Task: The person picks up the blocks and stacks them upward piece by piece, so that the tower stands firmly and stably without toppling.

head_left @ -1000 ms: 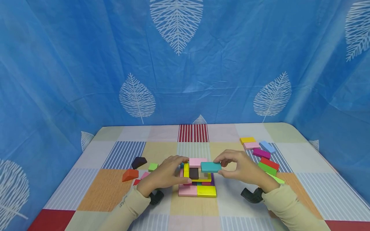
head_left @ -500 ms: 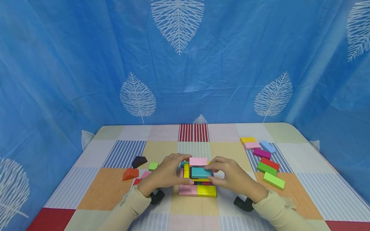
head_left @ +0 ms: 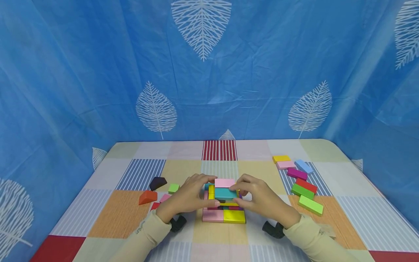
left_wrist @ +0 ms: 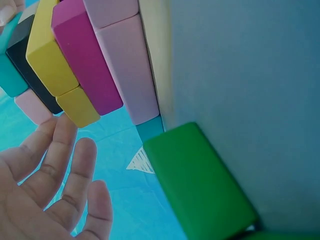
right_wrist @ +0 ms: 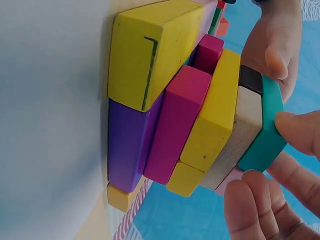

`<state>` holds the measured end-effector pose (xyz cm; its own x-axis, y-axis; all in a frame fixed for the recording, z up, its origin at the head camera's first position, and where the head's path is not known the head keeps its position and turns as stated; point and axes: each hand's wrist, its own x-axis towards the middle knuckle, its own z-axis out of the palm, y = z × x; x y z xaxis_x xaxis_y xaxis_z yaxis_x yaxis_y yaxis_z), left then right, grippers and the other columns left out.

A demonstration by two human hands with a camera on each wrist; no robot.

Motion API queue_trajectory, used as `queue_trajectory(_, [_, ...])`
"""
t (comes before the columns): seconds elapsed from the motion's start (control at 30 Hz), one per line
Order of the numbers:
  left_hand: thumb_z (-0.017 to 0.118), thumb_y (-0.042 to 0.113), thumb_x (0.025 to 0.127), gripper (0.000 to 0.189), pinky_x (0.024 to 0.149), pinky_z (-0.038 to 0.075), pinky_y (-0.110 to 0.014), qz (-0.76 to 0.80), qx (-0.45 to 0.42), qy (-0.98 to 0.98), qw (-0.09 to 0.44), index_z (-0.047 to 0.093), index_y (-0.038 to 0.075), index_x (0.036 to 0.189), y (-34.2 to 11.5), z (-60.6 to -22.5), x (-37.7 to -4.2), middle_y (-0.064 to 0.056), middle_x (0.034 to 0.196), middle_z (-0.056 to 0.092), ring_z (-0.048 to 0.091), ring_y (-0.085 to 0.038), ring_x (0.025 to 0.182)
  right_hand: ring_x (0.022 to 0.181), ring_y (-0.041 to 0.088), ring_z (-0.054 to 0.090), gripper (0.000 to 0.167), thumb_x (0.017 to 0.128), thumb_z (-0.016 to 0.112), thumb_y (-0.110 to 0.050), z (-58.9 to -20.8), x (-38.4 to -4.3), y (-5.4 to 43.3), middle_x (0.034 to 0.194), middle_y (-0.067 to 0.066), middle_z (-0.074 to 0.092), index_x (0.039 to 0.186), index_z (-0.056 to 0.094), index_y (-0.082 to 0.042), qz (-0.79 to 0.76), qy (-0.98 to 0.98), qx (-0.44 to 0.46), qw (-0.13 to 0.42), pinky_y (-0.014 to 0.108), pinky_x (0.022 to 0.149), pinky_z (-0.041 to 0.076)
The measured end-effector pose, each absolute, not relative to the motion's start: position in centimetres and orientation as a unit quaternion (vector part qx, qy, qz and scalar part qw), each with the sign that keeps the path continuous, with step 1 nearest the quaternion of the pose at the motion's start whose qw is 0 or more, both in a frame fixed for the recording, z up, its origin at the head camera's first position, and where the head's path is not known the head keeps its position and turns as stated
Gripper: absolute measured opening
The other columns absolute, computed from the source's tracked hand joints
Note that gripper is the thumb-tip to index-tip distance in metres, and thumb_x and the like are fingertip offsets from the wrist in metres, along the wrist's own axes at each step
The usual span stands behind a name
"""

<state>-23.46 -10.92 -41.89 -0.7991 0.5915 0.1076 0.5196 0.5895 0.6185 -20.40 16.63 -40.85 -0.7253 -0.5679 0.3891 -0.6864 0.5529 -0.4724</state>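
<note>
Small dark lettering sits on the cream fabric cuff of the left sleeve, too small to read. A dark hand-drawn angled line marks the glossy yellow rectangular block at the base of the stack of coloured blocks.

Both forearms reach in from the near edge of the bench, one on either side of the stack. The left hand stands at the stack's left side, thumb towards the front, its other fingers spread and loosely extended, a fingertip against the blocks at the back. The right hand, at the stack's right side, pinches the teal rectangular block between thumb and fingers.

That teal block lies between the hands, on top of a black block and a plain wooden block, just in front of a pale pink block.
</note>
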Motion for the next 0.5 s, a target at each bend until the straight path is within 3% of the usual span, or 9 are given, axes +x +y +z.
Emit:
queue_trajectory(0.13, [0.085,0.045,0.092,0.078,0.116,0.04,-0.065,0.329,0.311,0.89,0.056,0.057,0.004,0.153,-11.0,-41.9,-23.6,-0.014,0.147,0.063,0.053,-0.035,0.136,0.081,0.008,0.062,0.048,0.089,0.091,-0.013,-40.8,-21.0,16.9,0.107,0.005,0.062,0.13,0.07,-0.003,0.33,-0.873,0.35,0.072,0.027,0.074,0.061])
queue_trajectory(0.27, [0.085,0.042,0.093,0.076,0.115,0.04,-0.066,0.337,0.313,0.886,0.056,0.057,0.004,0.152,-11.1,-41.9,-23.7,-0.013,0.145,0.064,0.052,-0.035,0.136,0.079,0.015,0.062,0.067,0.088,0.091,-0.019,-41.1,-22.1,17.4,0.11,0.012,0.059,0.143,0.06,0.004,0.372,-0.868,0.329,0.015,0.027,0.073,0.06])
queue_trajectory(0.5, [0.084,0.039,0.094,0.071,0.115,0.039,-0.068,0.347,0.315,0.882,0.059,0.058,0.005,0.151,-11.1,-41.9,-23.7,-0.013,0.142,0.064,0.052,-0.035,0.134,0.082,0.015,0.062,0.065,0.089,0.088,-0.021,-41.5,-23.1,17.7,0.113,0.011,0.059,0.142,0.062,0.005,0.406,-0.859,0.309,-0.04,0.028,0.072,0.059])
